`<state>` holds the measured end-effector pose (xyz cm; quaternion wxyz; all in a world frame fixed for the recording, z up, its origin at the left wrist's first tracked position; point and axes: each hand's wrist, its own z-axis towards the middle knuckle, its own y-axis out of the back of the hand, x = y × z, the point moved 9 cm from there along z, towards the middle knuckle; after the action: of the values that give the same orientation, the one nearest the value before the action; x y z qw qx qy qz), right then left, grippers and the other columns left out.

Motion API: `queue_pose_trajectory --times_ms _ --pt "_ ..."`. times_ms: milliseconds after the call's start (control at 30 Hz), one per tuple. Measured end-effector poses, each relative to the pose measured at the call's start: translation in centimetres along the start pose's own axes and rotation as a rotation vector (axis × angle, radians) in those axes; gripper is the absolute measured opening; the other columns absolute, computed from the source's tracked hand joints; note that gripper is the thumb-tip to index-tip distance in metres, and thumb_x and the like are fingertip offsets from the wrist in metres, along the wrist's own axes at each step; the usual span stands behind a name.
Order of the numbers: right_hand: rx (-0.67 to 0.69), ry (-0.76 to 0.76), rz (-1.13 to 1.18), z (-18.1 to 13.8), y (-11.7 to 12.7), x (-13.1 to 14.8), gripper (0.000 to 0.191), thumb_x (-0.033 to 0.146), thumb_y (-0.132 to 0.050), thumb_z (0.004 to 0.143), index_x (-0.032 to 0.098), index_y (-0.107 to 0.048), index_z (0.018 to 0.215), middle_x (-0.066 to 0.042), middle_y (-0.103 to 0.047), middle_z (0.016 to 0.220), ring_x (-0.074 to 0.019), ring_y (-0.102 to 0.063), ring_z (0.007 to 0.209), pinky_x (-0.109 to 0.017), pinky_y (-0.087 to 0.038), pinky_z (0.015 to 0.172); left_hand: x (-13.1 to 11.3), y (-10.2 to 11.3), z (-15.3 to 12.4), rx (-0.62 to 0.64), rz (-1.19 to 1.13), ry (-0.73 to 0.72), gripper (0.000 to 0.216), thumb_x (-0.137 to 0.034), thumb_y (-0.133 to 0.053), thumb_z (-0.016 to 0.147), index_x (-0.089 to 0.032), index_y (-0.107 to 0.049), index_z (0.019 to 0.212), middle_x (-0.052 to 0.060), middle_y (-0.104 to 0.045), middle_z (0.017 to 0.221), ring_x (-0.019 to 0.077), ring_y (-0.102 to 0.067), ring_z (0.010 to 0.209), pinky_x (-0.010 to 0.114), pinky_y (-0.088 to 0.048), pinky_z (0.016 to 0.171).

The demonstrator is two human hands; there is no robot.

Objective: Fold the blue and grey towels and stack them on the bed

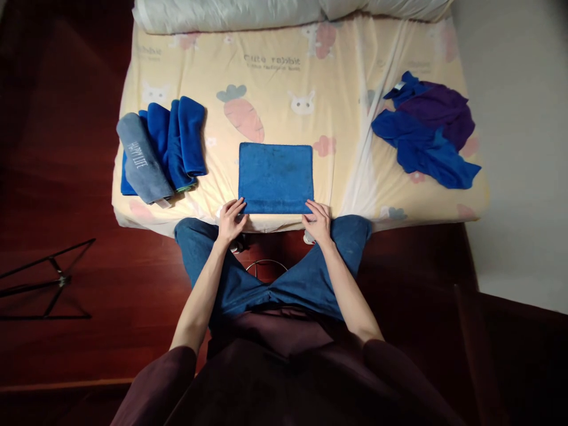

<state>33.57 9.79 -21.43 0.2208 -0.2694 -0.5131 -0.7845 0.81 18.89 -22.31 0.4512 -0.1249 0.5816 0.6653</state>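
A blue towel (276,171) lies flat as a rectangle near the bed's front edge, with a few darker marks on it. A narrow band along its near side looks folded over. My left hand (231,220) grips the near left corner, fingers on top and thumb at the edge. At the near right corner, my right hand (318,221) holds the towel in the same way. To the left rest several rolled or folded blue towels (191,136), and a grey-blue rolled towel (144,160) lettered "HAPPY LIFE" leans against them. A crumpled heap of blue and purple cloths (428,130) lies on the right.
The bed has a yellow sheet (275,100) printed with carrots and rabbits. Along its far side lies a pale rolled quilt (284,15). My knees touch or nearly touch the front edge. A black tripod's legs (60,281) stand on the dark red floor (119,331) at left.
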Motion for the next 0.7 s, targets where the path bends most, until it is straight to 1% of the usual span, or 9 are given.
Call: queue_pose_trajectory --times_ms 133,200,300,433,533,633,700 --pt "0.011 -0.021 0.002 0.0 -0.3 -0.4 0.046 0.019 -0.064 0.087 0.024 -0.07 0.133 -0.007 -0.067 0.141 -0.0285 -0.057 0.131 -0.054 -0.046 0.118 0.2 -0.2 0.0 0.021 0.021 0.017 0.042 -0.039 -0.06 0.097 -0.026 -0.066 0.137 0.008 -0.063 0.147 0.0321 -0.053 0.135 0.062 -0.042 0.118" --pt "0.001 -0.029 0.002 0.0 -0.3 -0.5 0.047 0.018 -0.062 0.087 0.024 -0.07 0.133 -0.006 -0.068 0.14 -0.0279 -0.058 0.13 -0.053 -0.047 0.117 0.2 -0.2 0.1 0.024 0.019 0.02 0.042 -0.037 -0.059 0.097 -0.026 -0.066 0.137 0.007 -0.063 0.147 0.032 -0.053 0.135 0.061 -0.042 0.117" --pt "-0.017 -0.056 0.006 0.1 -0.2 -0.6 0.047 0.014 -0.055 0.089 0.025 -0.071 0.131 -0.005 -0.07 0.137 -0.0263 -0.059 0.128 -0.049 -0.051 0.113 0.4 -0.2 0.1 0.008 0.002 0.026 0.041 -0.031 -0.055 0.097 -0.027 -0.067 0.136 0.006 -0.065 0.145 0.0315 -0.054 0.133 0.061 -0.042 0.117" --pt "-0.051 -0.084 0.026 0.5 -0.2 -0.9 0.05 0.009 -0.045 0.089 0.023 -0.073 0.128 -0.005 -0.072 0.132 -0.0243 -0.059 0.126 -0.046 -0.051 0.112 1.3 -0.2 0.4 -0.047 -0.031 0.072 0.038 -0.023 -0.053 0.096 -0.025 -0.07 0.129 0.007 -0.069 0.138 0.0299 -0.056 0.128 0.059 -0.044 0.116" --pt "-0.051 -0.09 0.029 0.9 -0.3 -1.2 0.049 0.007 -0.043 0.087 0.023 -0.075 0.121 -0.005 -0.073 0.129 -0.0244 -0.06 0.124 -0.045 -0.051 0.111 1.6 -0.2 0.7 -0.05 -0.051 0.082 0.033 -0.02 -0.053 0.095 -0.024 -0.072 0.121 0.007 -0.071 0.133 0.0279 -0.058 0.124 0.055 -0.047 0.113" --pt "-0.041 -0.075 0.04 0.7 0.1 -1.0 0.046 0.007 -0.043 0.087 0.023 -0.075 0.116 -0.006 -0.074 0.127 -0.0249 -0.061 0.122 -0.046 -0.049 0.11 1.1 0.5 0.5 -0.048 -0.073 0.053 0.028 -0.021 -0.052 0.097 -0.024 -0.071 0.117 0.008 -0.073 0.128 0.027 -0.059 0.121 0.052 -0.049 0.11" --pt "-0.021 -0.051 0.066 0.1 0.4 -0.6 0.045 0.007 -0.043 0.088 0.023 -0.074 0.115 -0.007 -0.074 0.125 -0.0249 -0.062 0.121 -0.046 -0.049 0.11 0.6 1.2 -0.1 -0.033 -0.072 0.042 0.028 -0.021 -0.05 0.098 -0.024 -0.07 0.116 0.008 -0.074 0.124 0.0272 -0.059 0.118 0.05 -0.049 0.108"
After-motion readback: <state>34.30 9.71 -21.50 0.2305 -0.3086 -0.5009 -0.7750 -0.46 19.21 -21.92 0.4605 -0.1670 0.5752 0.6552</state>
